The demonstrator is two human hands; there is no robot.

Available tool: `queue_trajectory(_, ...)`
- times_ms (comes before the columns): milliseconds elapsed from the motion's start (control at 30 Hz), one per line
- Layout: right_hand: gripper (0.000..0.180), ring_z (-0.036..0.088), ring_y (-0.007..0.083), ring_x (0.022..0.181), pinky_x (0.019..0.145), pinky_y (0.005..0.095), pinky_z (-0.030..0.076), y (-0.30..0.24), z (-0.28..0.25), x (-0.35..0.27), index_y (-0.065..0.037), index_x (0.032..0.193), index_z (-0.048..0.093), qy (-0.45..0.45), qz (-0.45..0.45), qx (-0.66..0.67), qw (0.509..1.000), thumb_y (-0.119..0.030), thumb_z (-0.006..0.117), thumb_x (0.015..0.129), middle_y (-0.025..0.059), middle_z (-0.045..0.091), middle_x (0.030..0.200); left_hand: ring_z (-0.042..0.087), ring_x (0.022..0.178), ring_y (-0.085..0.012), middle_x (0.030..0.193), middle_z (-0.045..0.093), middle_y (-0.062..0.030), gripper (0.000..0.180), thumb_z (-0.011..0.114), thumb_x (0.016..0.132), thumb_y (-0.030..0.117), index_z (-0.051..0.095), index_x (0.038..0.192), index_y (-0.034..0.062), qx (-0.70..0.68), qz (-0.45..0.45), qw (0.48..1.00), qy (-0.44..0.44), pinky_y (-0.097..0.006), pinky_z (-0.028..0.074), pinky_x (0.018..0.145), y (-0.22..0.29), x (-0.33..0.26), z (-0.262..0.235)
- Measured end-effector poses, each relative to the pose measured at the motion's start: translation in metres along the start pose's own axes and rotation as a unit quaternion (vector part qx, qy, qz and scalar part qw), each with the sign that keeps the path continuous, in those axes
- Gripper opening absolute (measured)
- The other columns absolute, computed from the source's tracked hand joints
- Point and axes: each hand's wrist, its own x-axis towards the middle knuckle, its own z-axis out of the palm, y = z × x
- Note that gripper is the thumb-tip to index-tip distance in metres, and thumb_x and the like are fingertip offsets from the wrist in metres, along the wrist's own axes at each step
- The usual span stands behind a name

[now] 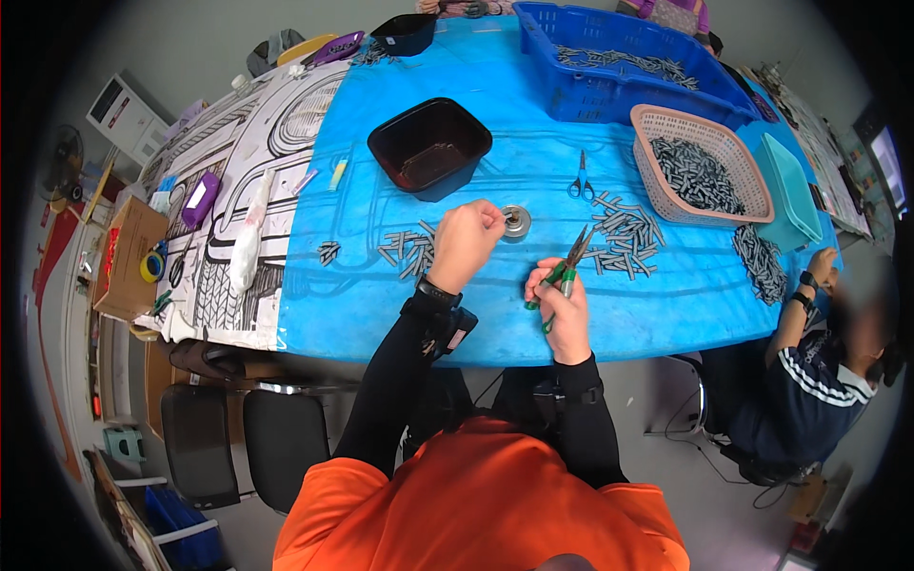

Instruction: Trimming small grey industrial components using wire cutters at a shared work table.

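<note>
Our right hand (566, 319) grips green-handled pliers (573, 263); our left hand (465, 247) presses fingertips together by a metal tin (518, 228), anything pinched unclear; beyond, scissors (582, 177) lie between a black bin (449, 184) and a pink basket (709, 218) of grey pieces (695, 176), a blue crate (609, 105) holding more behind

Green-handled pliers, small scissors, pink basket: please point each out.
Green-handled pliers (573, 259), head view: metal near the pivot.
Small scissors (581, 178), head view: around the pivot.
Pink basket (747, 169), head view: inside of its right wall.
</note>
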Motion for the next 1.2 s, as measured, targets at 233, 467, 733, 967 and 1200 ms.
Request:
queue_trajectory(233,0.032,0.053,0.0189,0.077,0.071,0.0306,0.043,0.001,0.002,0.001,0.001,0.112,0.047,-0.006,0.005,-0.024,1.000,0.001,0.052,0.080,0.0097,0.057,0.088,0.067,0.070,-0.0297,0.073,0.068,-0.0113,0.016,0.066,0.076,0.019,0.069,0.082,0.0046,0.049,-0.009,0.999,-0.004,-0.038,0.051,0.062,0.006,0.007,0.004)
queue_trajectory(467,0.033,0.053,0.0185,0.077,0.071,0.0300,0.043,-0.002,0.005,0.000,0.002,0.112,0.046,-0.009,0.010,-0.034,0.999,0.002,0.051,0.079,0.0097,0.057,0.087,0.066,0.070,-0.0296,0.073,0.068,-0.0111,0.015,0.066,0.075,0.018,0.069,0.080,0.0046,0.056,-0.003,0.998,-0.002,-0.038,0.051,0.063,0.004,0.009,0.002)
queue_trajectory(733,0.034,0.054,0.0178,0.075,0.069,0.0291,0.043,-0.001,0.004,0.001,0.002,0.112,0.047,-0.004,0.007,-0.040,0.999,0.003,0.050,0.078,0.0091,0.057,0.086,0.067,0.069,-0.0280,0.072,0.068,-0.0109,0.016,0.066,0.075,0.019,0.069,0.081,0.0044,0.057,-0.013,0.998,-0.005,-0.037,0.051,0.062,0.006,0.009,0.003)
queue_trajectory(967,0.037,0.054,0.0163,0.077,0.070,0.0281,0.043,-0.001,0.003,0.000,0.001,0.111,0.048,-0.014,0.016,-0.059,0.998,0.004,0.050,0.075,0.0081,0.057,0.087,0.067,0.066,-0.0229,0.071,0.068,-0.0106,0.018,0.069,0.075,0.019,0.068,0.081,0.0021,0.017,0.007,1.000,0.002,-0.034,0.050,0.060,-0.003,0.003,-0.002)
queue_trajectory(1200,0.041,0.052,0.0139,0.082,0.078,0.0275,0.042,-0.007,0.008,-0.003,-0.002,0.110,0.049,-0.150,0.054,-0.095,0.983,0.004,0.050,0.070,0.0032,0.052,0.086,0.063,0.078,-0.0105,0.084,0.068,-0.0063,0.005,0.065,0.079,0.003,0.065,0.083,0.0003,-0.330,-0.087,0.932,-0.125,-0.025,0.048,0.073,0.010,-0.042,-0.030)
